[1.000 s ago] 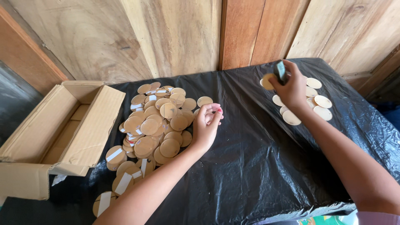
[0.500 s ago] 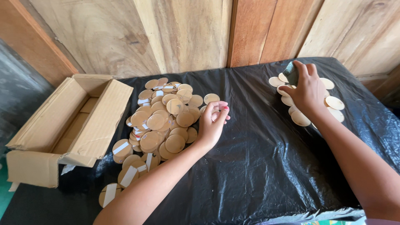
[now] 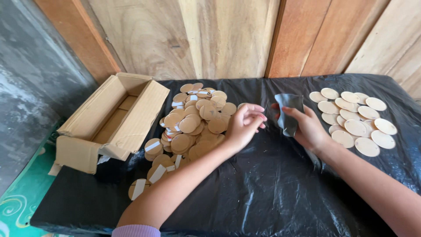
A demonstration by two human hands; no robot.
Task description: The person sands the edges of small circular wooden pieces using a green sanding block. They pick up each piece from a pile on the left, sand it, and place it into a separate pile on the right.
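A heap of round wooden discs, some with white tape strips, lies on the black plastic sheet. My left hand is at the heap's right edge. Its fingers curl around one disc, which is mostly hidden. My right hand is beside it, gripping a folded grey abrasive sheet held upright. The two hands are close together, almost touching. To the right, several paler discs lie flat in a loose group.
An open cardboard box stands at the left edge of the covered table, next to the heap. Wooden planks form the wall behind. A grey wall and patterned floor are at the left.
My right hand has come left from the pale discs to the middle, carrying the grey sheet. My left hand stayed at the heap's right edge. The camera view shifted.
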